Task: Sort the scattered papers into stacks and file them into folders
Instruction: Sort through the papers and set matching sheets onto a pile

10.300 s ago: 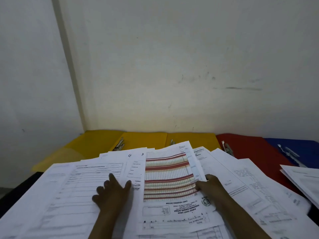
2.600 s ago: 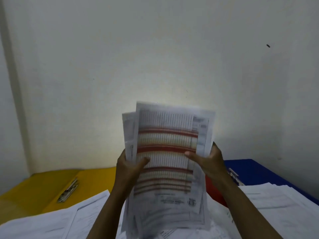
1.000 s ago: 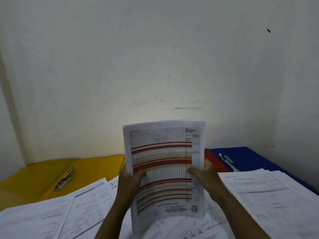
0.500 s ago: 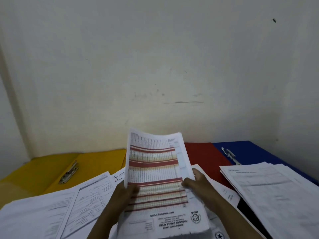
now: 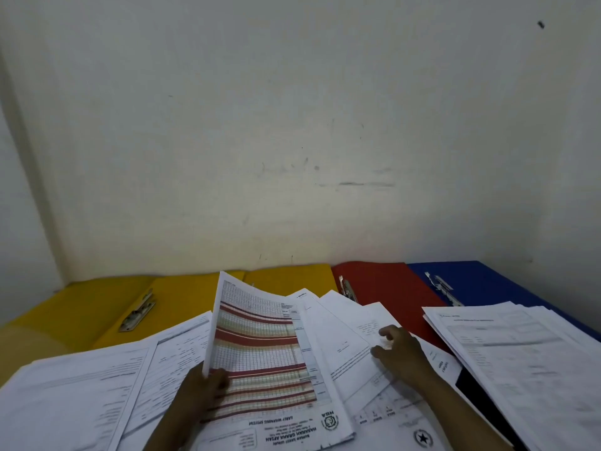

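The squared-up stack of white sheets topped by a red-and-cream striped chart (image 5: 263, 353) lies in the middle of the desk, its left edge lifted. The left hand (image 5: 198, 395) grips that edge, thumb on top and fingers under, probably to keep the sorted sheets aligned and apart from the rest. Just right of the stack, the right hand (image 5: 398, 349) rests on loose white printed forms (image 5: 344, 346), fingers loosely bent and spread, clamping nothing, likely picking the next sheet. Behind the stack, open card folders wait against the wall: yellow (image 5: 175, 297), red (image 5: 387, 288), blue (image 5: 487, 281). Further right of the stack sits another white pile (image 5: 520, 353).
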